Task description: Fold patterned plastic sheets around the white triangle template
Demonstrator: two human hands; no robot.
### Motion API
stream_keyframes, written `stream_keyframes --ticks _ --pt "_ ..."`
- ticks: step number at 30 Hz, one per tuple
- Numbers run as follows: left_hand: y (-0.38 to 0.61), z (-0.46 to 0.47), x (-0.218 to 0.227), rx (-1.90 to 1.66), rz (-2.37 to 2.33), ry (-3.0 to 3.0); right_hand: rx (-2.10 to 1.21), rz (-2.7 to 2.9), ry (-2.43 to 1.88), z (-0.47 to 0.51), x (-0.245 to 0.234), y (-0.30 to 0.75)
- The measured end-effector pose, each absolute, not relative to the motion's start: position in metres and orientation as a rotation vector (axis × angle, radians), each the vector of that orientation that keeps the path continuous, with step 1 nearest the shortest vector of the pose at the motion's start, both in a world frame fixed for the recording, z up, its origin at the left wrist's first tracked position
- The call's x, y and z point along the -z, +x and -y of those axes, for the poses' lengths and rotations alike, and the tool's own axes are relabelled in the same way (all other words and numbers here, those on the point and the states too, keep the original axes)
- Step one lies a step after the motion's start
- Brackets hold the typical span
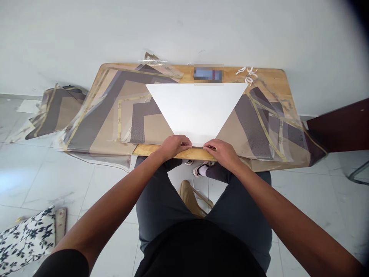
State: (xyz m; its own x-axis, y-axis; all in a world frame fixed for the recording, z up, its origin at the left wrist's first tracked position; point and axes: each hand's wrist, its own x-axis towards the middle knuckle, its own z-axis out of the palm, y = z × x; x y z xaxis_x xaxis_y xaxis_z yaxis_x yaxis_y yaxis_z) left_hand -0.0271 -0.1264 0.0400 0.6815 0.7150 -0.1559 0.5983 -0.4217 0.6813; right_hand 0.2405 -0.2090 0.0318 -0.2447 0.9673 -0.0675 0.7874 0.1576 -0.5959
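Note:
A large white sheet lies on the table as an inverted triangle, its narrow tip pointing towards me at the front edge. My left hand and my right hand sit on either side of that tip, fingers closing on it. Both hands also rest over the wooden table edge. Beneath the sheet and out to both sides lies a plastic-covered sheet with a brown and tan geometric pattern.
The patterned material hangs over the table's left end. A blurred blue object and curls of white tape lie at the far edge. A dark red-brown board juts in at right. A floral cloth lies on the tiled floor.

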Motion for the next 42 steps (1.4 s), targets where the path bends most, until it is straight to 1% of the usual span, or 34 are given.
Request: stream_keyframes --ticks 15,20,24,27,33,42 --pt "-0.030 0.131 -0.035 -0.243 -0.979 2.138 -0.677 2.178 -1.617 0.213 -0.027 0.241" --pt "-0.035 0.145 -0.025 -0.337 -0.874 2.201 -0.513 2.292 -1.538 0.226 -0.028 0.235" --pt "-0.038 0.159 -0.011 -0.389 -0.887 2.231 -0.346 2.410 -1.487 0.237 -0.023 0.230" --pt "-0.041 0.165 -0.004 -0.421 -0.883 2.283 -0.284 2.442 -1.476 0.241 -0.017 0.229" --pt "-0.045 0.167 0.003 -0.470 -0.815 2.336 -0.300 2.392 -1.487 0.246 -0.006 0.230" --pt "-0.044 0.170 0.003 -0.421 -0.852 2.372 -0.360 2.256 -1.587 0.250 -0.005 0.226"
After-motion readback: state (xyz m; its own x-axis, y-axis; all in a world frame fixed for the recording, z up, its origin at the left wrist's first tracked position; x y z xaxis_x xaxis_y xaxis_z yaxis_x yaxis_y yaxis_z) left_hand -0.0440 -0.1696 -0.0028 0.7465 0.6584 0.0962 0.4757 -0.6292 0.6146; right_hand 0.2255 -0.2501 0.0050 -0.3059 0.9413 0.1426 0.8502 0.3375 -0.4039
